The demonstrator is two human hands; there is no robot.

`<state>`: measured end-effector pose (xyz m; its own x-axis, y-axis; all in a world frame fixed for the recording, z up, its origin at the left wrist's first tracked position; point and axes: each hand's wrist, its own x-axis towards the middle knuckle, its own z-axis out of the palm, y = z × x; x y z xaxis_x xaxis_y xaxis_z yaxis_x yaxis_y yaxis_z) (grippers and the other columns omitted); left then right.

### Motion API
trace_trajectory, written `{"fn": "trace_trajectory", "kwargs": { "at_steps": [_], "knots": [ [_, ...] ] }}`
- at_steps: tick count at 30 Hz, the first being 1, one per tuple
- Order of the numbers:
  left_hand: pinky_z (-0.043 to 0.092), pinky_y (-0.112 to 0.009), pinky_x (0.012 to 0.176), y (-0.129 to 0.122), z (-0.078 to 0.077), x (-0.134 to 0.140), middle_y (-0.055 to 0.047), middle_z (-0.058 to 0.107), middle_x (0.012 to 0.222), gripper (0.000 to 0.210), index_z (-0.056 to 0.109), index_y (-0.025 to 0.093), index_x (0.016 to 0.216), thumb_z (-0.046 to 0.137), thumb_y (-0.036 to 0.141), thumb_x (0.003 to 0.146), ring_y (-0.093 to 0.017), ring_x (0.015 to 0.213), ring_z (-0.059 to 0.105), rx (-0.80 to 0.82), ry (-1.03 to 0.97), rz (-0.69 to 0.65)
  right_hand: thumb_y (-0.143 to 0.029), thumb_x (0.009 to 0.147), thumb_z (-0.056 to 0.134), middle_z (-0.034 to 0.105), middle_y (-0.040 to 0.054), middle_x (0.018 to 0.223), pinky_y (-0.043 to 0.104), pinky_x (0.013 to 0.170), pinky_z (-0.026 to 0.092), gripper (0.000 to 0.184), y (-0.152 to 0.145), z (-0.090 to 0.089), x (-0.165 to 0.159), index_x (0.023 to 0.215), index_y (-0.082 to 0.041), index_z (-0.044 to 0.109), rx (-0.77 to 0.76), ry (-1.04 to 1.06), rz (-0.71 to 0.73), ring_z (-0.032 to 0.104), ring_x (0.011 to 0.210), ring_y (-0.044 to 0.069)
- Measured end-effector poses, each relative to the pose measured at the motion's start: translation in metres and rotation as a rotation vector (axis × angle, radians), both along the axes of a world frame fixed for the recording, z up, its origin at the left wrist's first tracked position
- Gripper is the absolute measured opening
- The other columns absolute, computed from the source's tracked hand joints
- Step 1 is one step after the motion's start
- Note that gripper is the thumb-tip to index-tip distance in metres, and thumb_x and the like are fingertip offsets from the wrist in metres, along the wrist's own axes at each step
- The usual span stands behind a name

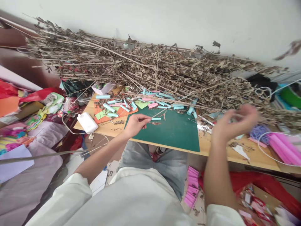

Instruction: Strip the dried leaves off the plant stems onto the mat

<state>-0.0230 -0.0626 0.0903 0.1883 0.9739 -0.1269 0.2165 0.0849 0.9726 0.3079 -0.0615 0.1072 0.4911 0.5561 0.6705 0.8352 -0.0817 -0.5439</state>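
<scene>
My left hand (137,126) is closed in a pinch on a thin dry stem (162,112), which slants up to the right over the green cutting mat (174,133). Just past the fingertips, a short light-blue paper tube (156,119) lies on the mat. Raised over the right part of the table is my right hand (236,122), its fingers curled and blurred by motion; whether anything is between them I cannot tell. Behind both hands stretches a big heap of dried leafy stalks (164,66). Several blue and pink paper tubes (109,108) are scattered along its front.
A white power bank (87,122) with a cable sits at the table's left edge. On the right are a pink roll (285,147) and a purple ball (260,135). A long stalk (47,156) juts across at lower left. A blurred dry leaf (290,50) shows at upper right.
</scene>
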Motion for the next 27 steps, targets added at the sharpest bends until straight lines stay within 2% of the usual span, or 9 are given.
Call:
{"fn": "trace_trajectory", "kwargs": {
  "at_steps": [1,3,6,8,11,15,20,24,27],
  "knots": [
    [0.044,-0.021,0.048,0.003,-0.006,0.005,-0.002,0.064,0.065,0.030,0.075,0.012,0.090,0.069,0.040,0.080,-0.009,0.049,0.056,0.049,0.033,0.008,-0.035,0.092,0.040,0.060,0.0168,0.115,0.046,0.081,0.051,0.036,-0.010,-0.013,-0.025,0.120,-0.018,0.056,0.002,0.143,0.037,0.060,0.103,0.029],
    [0.045,-0.022,0.051,0.007,-0.016,0.014,-0.003,0.065,0.074,0.025,0.076,0.014,0.089,0.066,0.036,0.084,-0.009,0.051,0.057,0.157,0.116,0.024,-0.041,0.091,0.047,0.068,0.0088,0.099,0.040,0.081,0.053,0.028,-0.028,-0.039,-0.074,0.102,-0.021,0.064,-0.110,0.365,0.254,0.065,0.091,0.024],
    [0.048,-0.023,0.056,0.011,-0.024,0.025,-0.003,0.065,0.080,0.021,0.077,0.016,0.095,0.060,0.027,0.089,-0.010,0.055,0.059,0.270,0.207,-0.013,-0.044,0.088,0.055,0.071,0.0065,0.101,0.035,0.078,0.056,0.026,-0.042,-0.063,-0.129,0.098,-0.024,0.069,-0.271,0.555,0.570,0.067,0.090,0.022],
    [0.049,-0.023,0.060,0.014,-0.028,0.028,-0.004,0.065,0.084,0.024,0.076,0.016,0.102,0.055,0.020,0.091,-0.010,0.058,0.060,0.293,0.222,-0.084,-0.044,0.085,0.060,0.071,0.0067,0.101,0.035,0.077,0.056,0.026,-0.041,-0.071,-0.147,0.097,-0.023,0.070,-0.314,0.600,0.653,0.067,0.089,0.022],
    [0.050,-0.024,0.066,0.022,-0.031,0.030,-0.006,0.068,0.086,0.027,0.075,0.016,0.106,0.053,0.014,0.091,-0.012,0.065,0.062,0.325,0.287,-0.135,-0.043,0.083,0.063,0.072,0.0070,0.098,0.035,0.079,0.057,0.027,-0.030,-0.075,-0.152,0.098,-0.021,0.069,-0.305,0.664,0.609,0.068,0.084,0.020],
    [0.050,-0.025,0.077,0.028,-0.030,0.033,-0.006,0.071,0.095,0.026,0.075,0.019,0.109,0.053,0.017,0.094,-0.017,0.086,0.067,0.496,0.500,-0.081,-0.041,0.082,0.063,0.072,0.0080,0.101,0.034,0.079,0.056,0.032,-0.021,-0.083,-0.146,0.105,-0.019,0.065,-0.242,0.657,0.479,0.067,0.083,0.019],
    [0.048,-0.021,0.069,0.024,-0.024,0.042,-0.006,0.070,0.109,0.032,0.068,0.023,0.119,0.047,0.013,0.096,-0.017,0.099,0.066,0.774,0.765,-0.163,-0.038,0.084,0.063,0.069,0.0095,0.109,0.032,0.078,0.056,0.034,-0.023,-0.087,-0.145,0.111,-0.019,0.064,-0.214,0.584,0.570,0.067,0.090,0.018],
    [0.048,-0.024,0.076,0.030,-0.008,0.052,-0.009,0.068,0.113,0.035,0.062,0.019,0.126,0.041,0.013,0.098,-0.018,0.101,0.063,1.011,0.861,-0.198,-0.039,0.086,0.062,0.065,0.0105,0.119,0.031,0.078,0.056,0.039,-0.018,-0.078,-0.141,0.121,-0.021,0.061,-0.130,0.542,0.596,0.066,0.092,0.017],
    [0.047,-0.027,0.082,0.047,0.009,0.068,-0.011,0.066,0.115,0.034,0.059,0.017,0.127,0.040,0.015,0.099,-0.019,0.103,0.061,1.091,0.861,-0.232,-0.040,0.086,0.061,0.065,0.0102,0.119,0.030,0.075,0.055,0.038,-0.009,-0.074,-0.135,0.118,-0.020,0.061,-0.100,0.546,0.548,0.066,0.089,0.016]
  ]
}}
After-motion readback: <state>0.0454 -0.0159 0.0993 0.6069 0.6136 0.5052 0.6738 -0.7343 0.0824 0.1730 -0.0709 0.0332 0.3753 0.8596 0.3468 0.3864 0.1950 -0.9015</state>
